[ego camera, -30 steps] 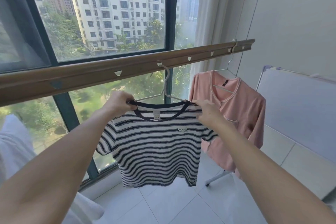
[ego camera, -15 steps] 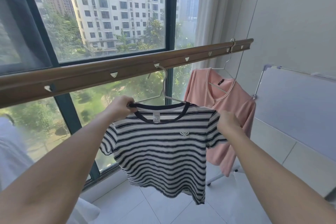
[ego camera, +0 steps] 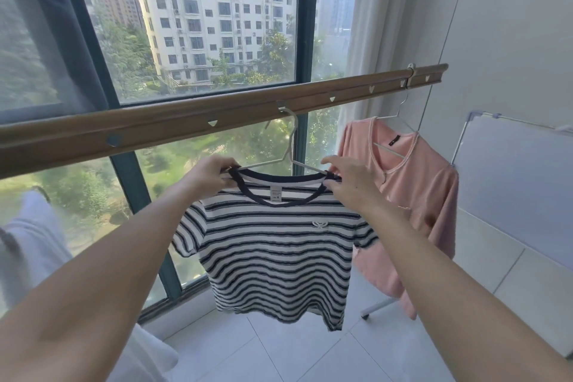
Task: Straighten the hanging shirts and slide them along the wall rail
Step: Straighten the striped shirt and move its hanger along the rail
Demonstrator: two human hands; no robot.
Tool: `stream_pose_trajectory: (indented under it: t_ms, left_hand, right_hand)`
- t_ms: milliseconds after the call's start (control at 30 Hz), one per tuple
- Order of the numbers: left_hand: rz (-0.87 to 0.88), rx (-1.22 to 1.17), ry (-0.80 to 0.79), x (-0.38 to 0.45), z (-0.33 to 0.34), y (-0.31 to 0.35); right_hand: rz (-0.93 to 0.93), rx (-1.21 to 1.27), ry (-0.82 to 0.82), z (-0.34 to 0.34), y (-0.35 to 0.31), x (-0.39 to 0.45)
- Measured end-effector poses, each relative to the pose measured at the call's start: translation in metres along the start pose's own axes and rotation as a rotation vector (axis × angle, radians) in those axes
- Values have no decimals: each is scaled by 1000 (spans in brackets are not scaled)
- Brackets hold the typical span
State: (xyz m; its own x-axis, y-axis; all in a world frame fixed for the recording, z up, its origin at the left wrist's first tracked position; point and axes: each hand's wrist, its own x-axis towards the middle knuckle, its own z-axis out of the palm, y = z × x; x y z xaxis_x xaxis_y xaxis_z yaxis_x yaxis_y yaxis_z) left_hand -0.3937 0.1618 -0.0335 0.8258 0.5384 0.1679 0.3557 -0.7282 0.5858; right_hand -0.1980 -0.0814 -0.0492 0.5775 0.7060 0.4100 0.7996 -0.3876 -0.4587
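You are pinching the striped T-shirt (ego camera: 273,245) collar with both hands, left hand (ego camera: 210,175) and right hand (ego camera: 347,183), squaring it on its hanger (ego camera: 291,146); sliding along the rail (ego camera: 186,124) likely comes next.

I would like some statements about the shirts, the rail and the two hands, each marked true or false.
1. Both hands hold the striped shirt at its collar. True: the left hand and the right hand each pinch one side.
2. The pink shirt lies on the floor. False: it hangs from the rail on a hanger.
3. The striped shirt's white hanger is hooked on the rail. True.
4. The pink shirt hangs to the left of the striped one. False: it hangs to the right, nearer the wall.
5. The striped shirt has long sleeves. False: they are short.
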Motion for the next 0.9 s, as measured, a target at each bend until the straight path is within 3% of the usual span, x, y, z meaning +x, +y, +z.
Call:
stream_pose_trajectory:
  t_ms: [200, 433, 733, 900]
  left_hand:
    - [-92, 104, 50, -10, -8, -27]
    - [-232, 251, 27, -23, -19, -62]
    - [-337, 418, 149, -26, -17, -89]
    - [-423, 429, -34, -28, -14, -84]
  right_hand:
    - [-28, 98, 141, 9, -7, 6]
    - [65, 127, -2, 7, 3, 6]
    - [60, 5, 38, 17, 8, 9]
    - [74, 41, 30, 14, 5, 9]
